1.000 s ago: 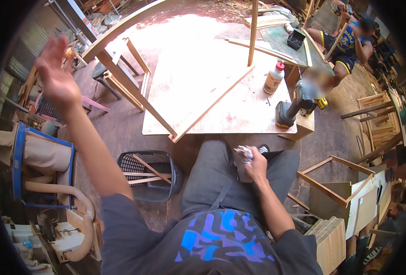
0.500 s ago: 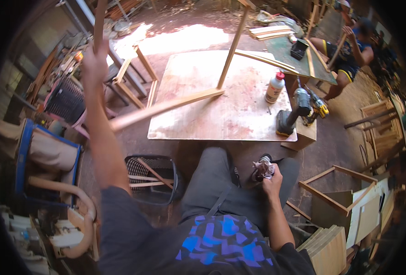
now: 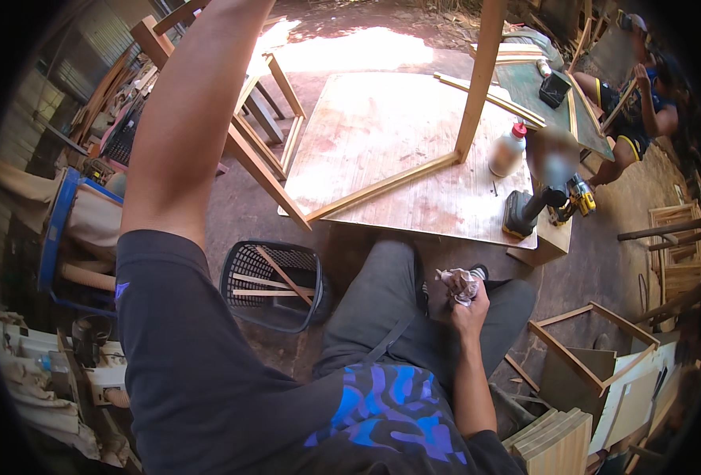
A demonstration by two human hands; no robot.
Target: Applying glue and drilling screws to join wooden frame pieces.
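Note:
A wooden frame (image 3: 386, 187) stands tilted on the near half of the pale board-topped table (image 3: 382, 111), one corner past its front-left edge. My left arm stretches up across the frame's left side and leaves the view at the top, so that hand is hidden. Low over my lap, my right hand (image 3: 469, 311) is closed round a crumpled, stained rag (image 3: 460, 286), apart from the frame. A red-capped bottle (image 3: 507, 152) stands at the table's right side. Near it, at the right corner, is a dark cordless drill (image 3: 518, 212).
A yellow-and-black power tool (image 3: 581, 195) lies beyond the drill. A black basket (image 3: 312, 318) with wood strips stands on the floor by my left leg. Another wooden frame (image 3: 564, 352) leans at lower right. A person (image 3: 655, 119) sits at the green-topped table (image 3: 517, 79), far right.
My left arm has swung up and forward, taking its hand out of view. The wooden frame has turned and shifted, and now more of its left side shows. My right hand keeps the rag.

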